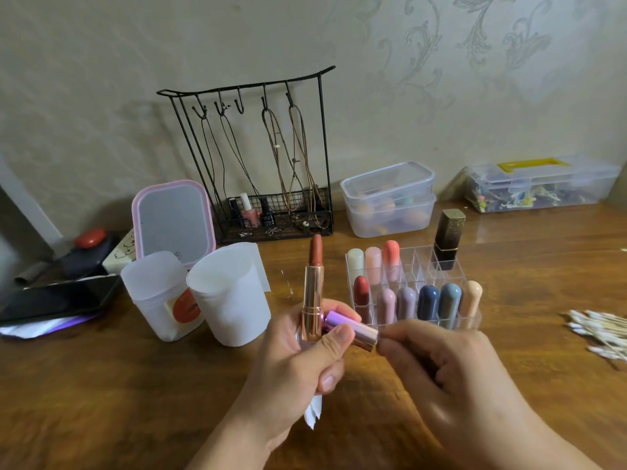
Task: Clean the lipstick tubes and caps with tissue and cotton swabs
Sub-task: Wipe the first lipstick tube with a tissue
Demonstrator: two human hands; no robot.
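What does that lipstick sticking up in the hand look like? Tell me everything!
The open lipstick stands nearly upright in the left hand, whose fingers curl round its base. Its tube looks like shiny rose-gold metal, in stacked sections. The brownish-red stick is wound out on top, with a slanted, rounded tip. Its cap is off. A shiny purple cap lies across its lower part, under the left thumb, with the right hand at its open end. White tissue pokes out below the left hand.

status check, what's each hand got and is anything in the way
Left hand grip: open lipstick tube upright, plus tissue. Right hand grip: purple cap, near the tube. Nothing between them; organizer just behind.
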